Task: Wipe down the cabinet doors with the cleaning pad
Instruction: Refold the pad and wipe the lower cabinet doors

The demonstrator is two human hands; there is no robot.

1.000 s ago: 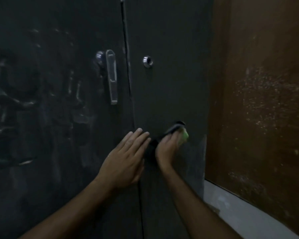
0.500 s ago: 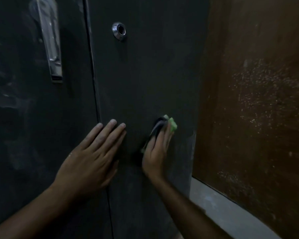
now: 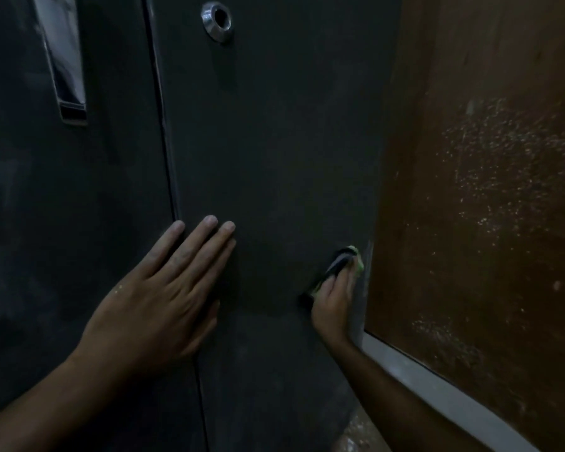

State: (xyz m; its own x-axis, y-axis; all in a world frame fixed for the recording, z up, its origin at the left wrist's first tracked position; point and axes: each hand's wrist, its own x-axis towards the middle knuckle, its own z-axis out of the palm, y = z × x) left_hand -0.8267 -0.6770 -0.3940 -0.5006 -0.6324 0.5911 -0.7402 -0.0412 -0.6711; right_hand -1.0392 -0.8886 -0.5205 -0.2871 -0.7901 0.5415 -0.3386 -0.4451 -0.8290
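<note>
Dim shot, two dark grey flat cabinet doors side by side, vertical seam between them running under the left hand (image 3: pixel 163 298). Left hand is flat and spread, palm down on the surface, fingers together-ish and pointing up-right; fingertips land on the right-hand dark grey cabinet door (image 3: pixel 274 141), heel of the palm sits over the seam toward the left-hand dark grey cabinet door (image 3: pixel 62 223). Holding nothing. Right hand (image 3: pixel 335 301) is further right, near the outer edge of the right door, fingers curled down onto a small cleaning pad with a green foam layer and a dark scrub face (image 3: pixel 343 264), pressing it against the door. Pad pokes out above the fingertips, green edge on the far right side, dark face toward the left hand; lower end of it shows just left of the knuckles. Pad is touching the door, just beside its right edge. Above the left hand, up-left, a long shiny chrome pull handle (image 3: pixel 66 66) hangs on the left door, top cut off by the frame. Above and between the hands, a round chrome lock ring with a dark hole (image 3: pixel 216 22) on the right door. Right of the right hand: brown wooden side panel (image 3: pixel 486 190) with pale speckles, and a pale grey strip (image 3: pixel 437 399) running diagonally along its base, below the right forearm.
</note>
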